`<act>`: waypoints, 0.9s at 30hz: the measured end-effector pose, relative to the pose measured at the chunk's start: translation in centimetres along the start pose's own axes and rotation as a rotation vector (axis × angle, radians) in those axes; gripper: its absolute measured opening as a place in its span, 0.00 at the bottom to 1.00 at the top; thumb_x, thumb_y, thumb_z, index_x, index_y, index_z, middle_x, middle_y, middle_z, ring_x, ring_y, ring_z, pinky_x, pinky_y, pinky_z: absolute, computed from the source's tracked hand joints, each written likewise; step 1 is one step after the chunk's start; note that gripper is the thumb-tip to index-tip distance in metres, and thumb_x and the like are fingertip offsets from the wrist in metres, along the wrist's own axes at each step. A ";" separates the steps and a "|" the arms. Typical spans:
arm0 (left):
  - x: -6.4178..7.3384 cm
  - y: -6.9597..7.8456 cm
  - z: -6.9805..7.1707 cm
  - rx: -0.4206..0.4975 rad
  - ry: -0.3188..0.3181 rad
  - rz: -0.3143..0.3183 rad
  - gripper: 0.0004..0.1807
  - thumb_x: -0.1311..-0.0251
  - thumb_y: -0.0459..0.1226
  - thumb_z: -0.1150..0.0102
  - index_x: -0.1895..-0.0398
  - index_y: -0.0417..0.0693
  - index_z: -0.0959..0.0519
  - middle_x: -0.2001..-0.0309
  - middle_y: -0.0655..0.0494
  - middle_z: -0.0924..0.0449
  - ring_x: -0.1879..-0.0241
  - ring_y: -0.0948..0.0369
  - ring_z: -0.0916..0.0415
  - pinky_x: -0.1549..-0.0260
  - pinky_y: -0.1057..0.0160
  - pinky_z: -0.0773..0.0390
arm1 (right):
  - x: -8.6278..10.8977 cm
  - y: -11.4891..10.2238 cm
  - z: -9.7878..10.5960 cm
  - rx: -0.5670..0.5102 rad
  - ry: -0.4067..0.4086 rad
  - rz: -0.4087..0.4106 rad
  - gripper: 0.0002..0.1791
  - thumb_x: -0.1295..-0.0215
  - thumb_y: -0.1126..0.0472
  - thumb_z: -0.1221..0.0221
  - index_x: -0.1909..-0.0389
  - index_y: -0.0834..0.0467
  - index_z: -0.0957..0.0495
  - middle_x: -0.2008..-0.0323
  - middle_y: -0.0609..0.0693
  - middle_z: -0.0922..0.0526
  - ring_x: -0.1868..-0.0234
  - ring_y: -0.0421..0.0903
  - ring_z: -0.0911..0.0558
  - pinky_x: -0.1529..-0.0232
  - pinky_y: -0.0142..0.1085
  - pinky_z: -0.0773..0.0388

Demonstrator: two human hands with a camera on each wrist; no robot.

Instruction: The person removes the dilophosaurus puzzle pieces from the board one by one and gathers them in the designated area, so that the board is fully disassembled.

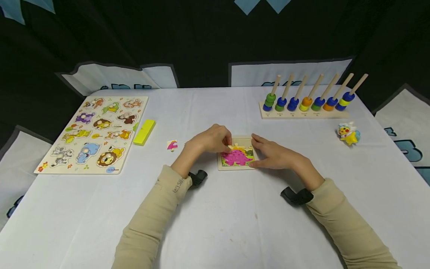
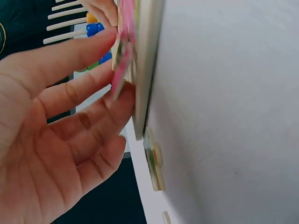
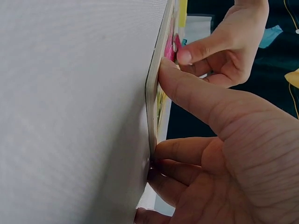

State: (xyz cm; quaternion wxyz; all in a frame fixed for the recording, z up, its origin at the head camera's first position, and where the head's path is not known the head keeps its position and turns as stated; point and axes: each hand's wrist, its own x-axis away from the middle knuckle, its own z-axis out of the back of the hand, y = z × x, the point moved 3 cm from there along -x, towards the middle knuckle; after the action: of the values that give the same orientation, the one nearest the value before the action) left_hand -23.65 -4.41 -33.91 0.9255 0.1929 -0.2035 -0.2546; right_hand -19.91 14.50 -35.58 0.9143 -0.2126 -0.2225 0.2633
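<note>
A small wooden puzzle board (image 1: 235, 169) with a pink dinosaur picture (image 1: 236, 157) lies at the middle of the table; bare wood shows along its far side. My left hand (image 1: 212, 139) is over its left part, pinching a pink puzzle piece (image 2: 122, 72) between thumb and fingers. That piece stands tilted against the board's face in the left wrist view. My right hand (image 1: 273, 154) grips the board at its right side, thumb at the near corner and fingers at the far corner. Left of my left hand, another pink-and-white puzzle piece (image 1: 172, 145) lies loose on the table.
At the left is a large animal puzzle board (image 1: 143, 102), with a yellow block (image 1: 144, 132) beside it. A bead counter (image 1: 302, 116) with upright pegs stands at the back right. Nearer is a small yellow toy figure (image 1: 349, 135). White cloth covers the table (image 1: 242, 216).
</note>
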 end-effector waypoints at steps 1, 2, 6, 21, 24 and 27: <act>-0.1 0.0 -0.1 -0.005 0.009 -0.002 0.05 0.45 0.37 0.33 0.69 0.45 0.18 0.69 0.55 0.21 0.65 0.61 0.29 0.64 0.66 0.29 | 0.0 0.0 0.0 0.001 0.000 0.002 0.47 0.38 0.51 0.38 0.29 0.71 0.52 0.24 0.64 0.58 0.24 0.62 0.55 0.28 0.54 0.51; -0.1 0.0 -0.1 -0.011 0.018 -0.002 0.06 0.45 0.38 0.33 0.70 0.45 0.18 0.70 0.55 0.21 0.66 0.61 0.29 0.65 0.66 0.29 | 0.0 -0.1 0.0 0.002 -0.001 0.003 0.47 0.38 0.51 0.38 0.29 0.71 0.52 0.24 0.64 0.58 0.25 0.62 0.55 0.28 0.54 0.51; -0.2 0.3 -0.2 -0.040 0.053 -0.003 0.08 0.46 0.39 0.31 0.72 0.45 0.19 0.71 0.55 0.22 0.67 0.61 0.30 0.67 0.66 0.29 | 0.0 -0.1 0.1 0.009 -0.003 0.004 0.47 0.38 0.51 0.38 0.29 0.70 0.51 0.25 0.64 0.58 0.25 0.62 0.54 0.28 0.55 0.51; 0.1 0.6 0.3 0.003 0.076 -0.133 0.06 0.45 0.38 0.32 0.74 0.50 0.20 0.79 0.58 0.21 0.71 0.62 0.28 0.69 0.67 0.30 | 0.0 -0.1 0.0 0.000 -0.003 0.000 0.48 0.38 0.51 0.38 0.29 0.71 0.52 0.25 0.64 0.58 0.24 0.62 0.55 0.28 0.55 0.51; 0.4 0.3 0.7 0.026 0.123 -0.144 0.05 0.45 0.39 0.32 0.71 0.51 0.19 0.79 0.57 0.19 0.70 0.62 0.27 0.69 0.66 0.30 | 0.0 -0.1 0.0 0.002 -0.004 -0.002 0.48 0.38 0.51 0.38 0.29 0.71 0.52 0.25 0.65 0.58 0.24 0.62 0.55 0.28 0.55 0.51; 0.5 0.2 1.1 0.047 0.187 -0.170 0.07 0.45 0.41 0.32 0.67 0.49 0.17 0.79 0.57 0.18 0.73 0.62 0.27 0.71 0.67 0.30 | -0.1 -0.1 0.0 0.005 -0.001 -0.004 0.47 0.38 0.51 0.38 0.29 0.71 0.52 0.25 0.65 0.58 0.25 0.63 0.55 0.29 0.56 0.51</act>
State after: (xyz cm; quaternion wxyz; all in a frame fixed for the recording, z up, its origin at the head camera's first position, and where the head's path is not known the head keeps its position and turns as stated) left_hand -23.71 -4.84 -32.78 0.9107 0.2542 -0.1051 -0.3081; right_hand -19.94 14.39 -35.58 0.9152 -0.2096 -0.2228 0.2622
